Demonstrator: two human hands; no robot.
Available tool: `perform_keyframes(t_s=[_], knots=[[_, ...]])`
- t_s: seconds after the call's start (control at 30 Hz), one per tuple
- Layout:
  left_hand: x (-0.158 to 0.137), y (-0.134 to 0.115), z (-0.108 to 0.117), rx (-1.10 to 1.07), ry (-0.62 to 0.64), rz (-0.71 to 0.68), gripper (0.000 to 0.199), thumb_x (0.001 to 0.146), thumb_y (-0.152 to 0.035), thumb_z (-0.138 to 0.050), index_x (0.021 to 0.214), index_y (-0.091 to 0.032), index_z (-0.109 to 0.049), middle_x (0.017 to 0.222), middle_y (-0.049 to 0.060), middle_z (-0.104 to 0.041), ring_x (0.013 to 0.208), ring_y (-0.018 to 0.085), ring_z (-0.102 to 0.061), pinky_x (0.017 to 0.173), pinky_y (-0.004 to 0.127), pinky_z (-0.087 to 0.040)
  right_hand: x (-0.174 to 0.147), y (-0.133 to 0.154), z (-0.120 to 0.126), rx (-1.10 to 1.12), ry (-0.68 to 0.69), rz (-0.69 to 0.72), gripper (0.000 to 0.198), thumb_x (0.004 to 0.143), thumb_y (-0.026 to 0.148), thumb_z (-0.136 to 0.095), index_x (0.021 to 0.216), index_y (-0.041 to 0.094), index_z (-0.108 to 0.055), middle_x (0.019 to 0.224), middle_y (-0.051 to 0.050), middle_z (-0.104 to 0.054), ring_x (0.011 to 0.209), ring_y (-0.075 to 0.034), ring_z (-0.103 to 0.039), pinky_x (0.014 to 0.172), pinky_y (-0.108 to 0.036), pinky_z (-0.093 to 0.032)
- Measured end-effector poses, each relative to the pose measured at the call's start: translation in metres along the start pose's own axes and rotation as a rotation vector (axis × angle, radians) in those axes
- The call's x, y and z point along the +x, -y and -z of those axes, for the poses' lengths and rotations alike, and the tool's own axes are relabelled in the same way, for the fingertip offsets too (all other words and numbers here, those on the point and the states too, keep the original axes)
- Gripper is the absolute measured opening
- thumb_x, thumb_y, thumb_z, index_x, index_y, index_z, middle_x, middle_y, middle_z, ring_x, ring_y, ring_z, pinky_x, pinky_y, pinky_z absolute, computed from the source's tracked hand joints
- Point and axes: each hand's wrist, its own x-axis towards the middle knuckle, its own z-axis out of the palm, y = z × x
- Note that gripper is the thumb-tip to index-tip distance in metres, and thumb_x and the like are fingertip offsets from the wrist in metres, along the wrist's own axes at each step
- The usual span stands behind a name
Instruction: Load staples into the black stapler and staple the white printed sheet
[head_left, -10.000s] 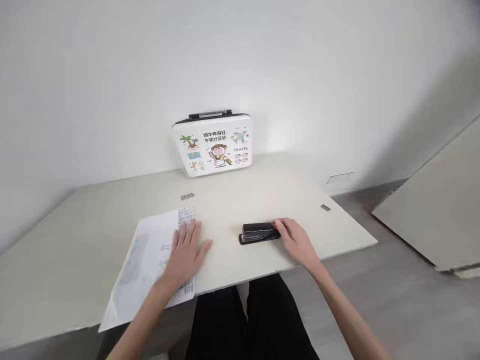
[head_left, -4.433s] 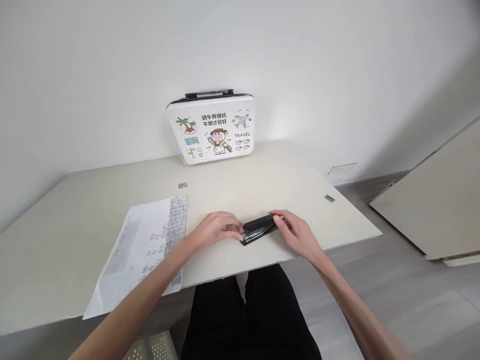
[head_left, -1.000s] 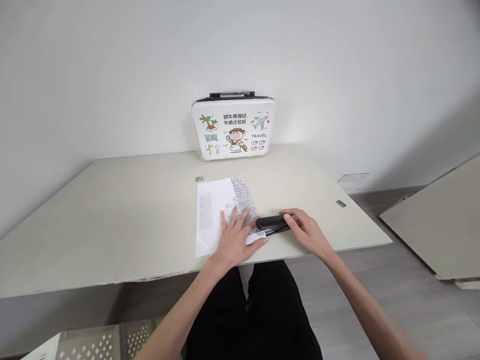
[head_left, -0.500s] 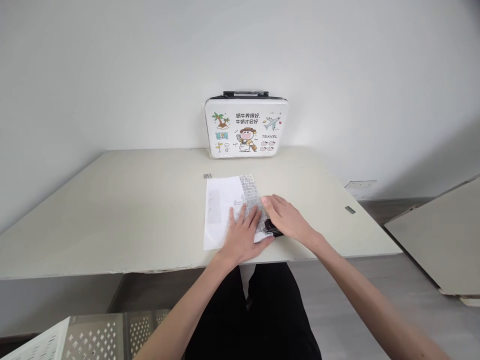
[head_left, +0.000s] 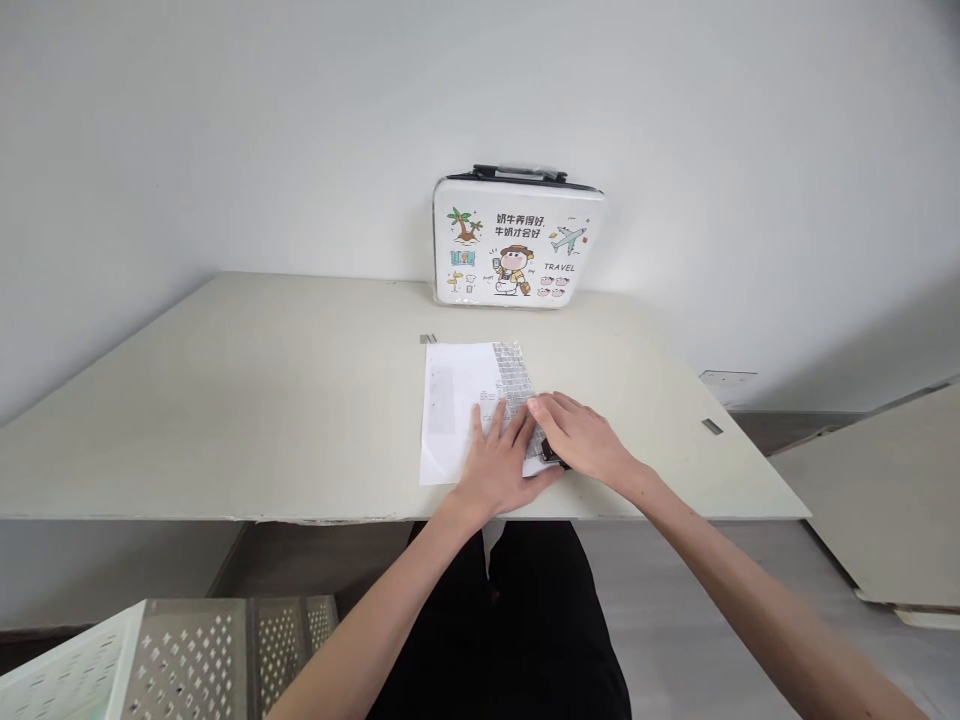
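Observation:
White sheets of paper (head_left: 450,400), with a grey grid-patterned strip along the right side, lie near the table's front edge. My left hand (head_left: 499,468) rests flat on them, fingers spread. Over the right edge of the paper, my right hand (head_left: 581,437) covers a small black stapler (head_left: 550,453). Only the stapler's near left end shows; the rest is hidden under my palm and fingers. The two hands are almost touching.
A white case (head_left: 517,240) with cartoon prints stands at the back against the wall. Small grey staple strips lie by the paper's top left corner (head_left: 427,339) and on the table's right side (head_left: 712,426). Perforated baskets (head_left: 187,655) stand below the table at left.
The view has shifted and tilted a little. My right hand now covers more of the stapler and sits closer to my left hand, which stays flat on the paper.

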Motion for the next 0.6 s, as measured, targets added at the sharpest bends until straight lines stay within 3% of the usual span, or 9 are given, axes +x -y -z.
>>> perform_keyframes(t_s=[0.27,0.6], knots=[[0.0011,-0.0007,-0.0007,-0.008,0.017,0.012,0.086,0.099,-0.075,-0.032,0.169,-0.028,-0.017,0.174,0.001,-0.025,0.162,0.036,0.0,0.128,0.07,0.006,0.0005,-0.0018,-0.0017,-0.016,0.021,-0.016,0.053,0.109,0.055,-0.02,0.12,0.029,-0.064,0.142,-0.006,-0.065,0.134,-0.029,-0.058,0.105,-0.048,-0.046],[0.001,0.0012,0.002,-0.032,0.016,-0.001,0.094,0.095,-0.083,-0.033,0.17,-0.029,-0.013,0.174,0.001,-0.025,0.162,0.037,-0.001,0.128,0.069,0.005,-0.0007,-0.0033,0.0046,0.036,0.04,-0.043,0.057,0.108,0.06,-0.018,0.122,0.032,-0.065,0.139,-0.003,-0.068,0.117,-0.029,-0.069,0.094,-0.042,-0.053]])
